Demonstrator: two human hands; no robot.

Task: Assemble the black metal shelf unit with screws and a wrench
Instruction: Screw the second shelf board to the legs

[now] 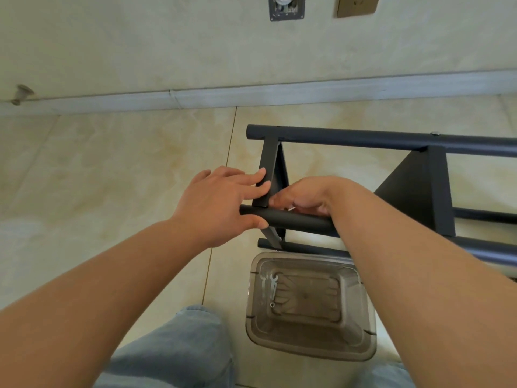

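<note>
No words, nos. or signs to read here, not on wall, floor, box or shelf.

Place: a room in a home, work done on the floor
Floor [140, 163]: glossy beige marbled tiles
Wall [167, 46]: cream, with a pale skirting [279, 92]
Fittings: brass socket [356, 5], open wall box [286, 7]

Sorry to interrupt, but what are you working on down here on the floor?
A person is putting together a black metal shelf frame lying on its side on the tiled floor. The left hand steadies a tube and bracket; the right hand holds something small and pale at the joint. The wrench lies in the clear plastic bin.
</note>
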